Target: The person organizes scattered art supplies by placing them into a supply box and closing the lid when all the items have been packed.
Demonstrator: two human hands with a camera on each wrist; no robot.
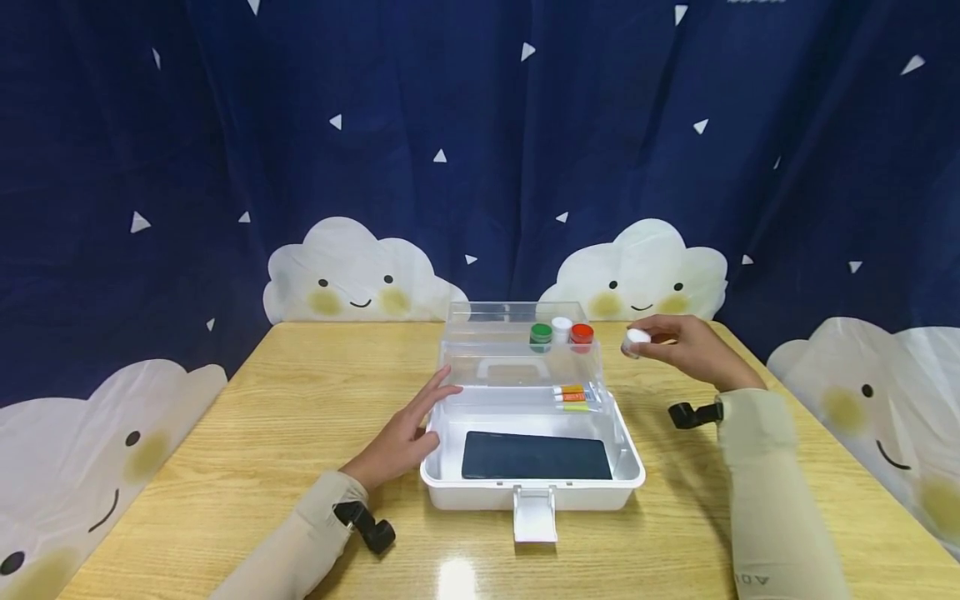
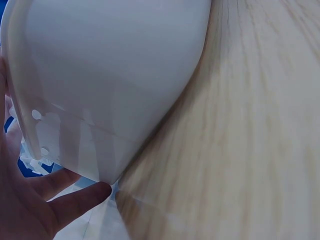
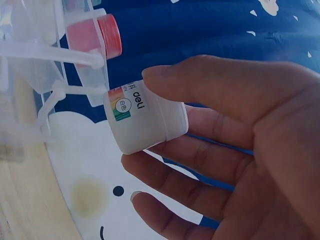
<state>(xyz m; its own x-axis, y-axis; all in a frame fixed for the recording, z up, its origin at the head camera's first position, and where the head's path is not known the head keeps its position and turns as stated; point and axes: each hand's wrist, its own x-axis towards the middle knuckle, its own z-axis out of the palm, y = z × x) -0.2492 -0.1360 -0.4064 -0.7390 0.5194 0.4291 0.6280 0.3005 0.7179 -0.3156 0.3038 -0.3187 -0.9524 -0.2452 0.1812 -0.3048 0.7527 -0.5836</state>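
Note:
My right hand [image 1: 686, 346] pinches a small white paint jar [image 3: 145, 120] between thumb and fingers, off to the right of the box's raised trays. The jar has a white lid and a "deli" label. My left hand [image 1: 401, 446] rests at the left side of a white plastic box [image 1: 528, 497], fingers spread and touching its wall. Clear trays stand raised at the back of the box. In the upper one are a green-lidded jar [image 1: 541, 336], a white jar [image 1: 561, 328] and a red-lidded jar [image 1: 581, 335]. Several paint tubes [image 1: 573, 394] lie in a lower tray.
A dark flat rectangular object [image 1: 536, 456] lies in the box's bottom. The front latch [image 1: 535, 517] hangs down. A wooden table [image 1: 322, 375] bears the box, and a dark blue curtain [image 1: 480, 108] with white clouds hangs behind and beside it.

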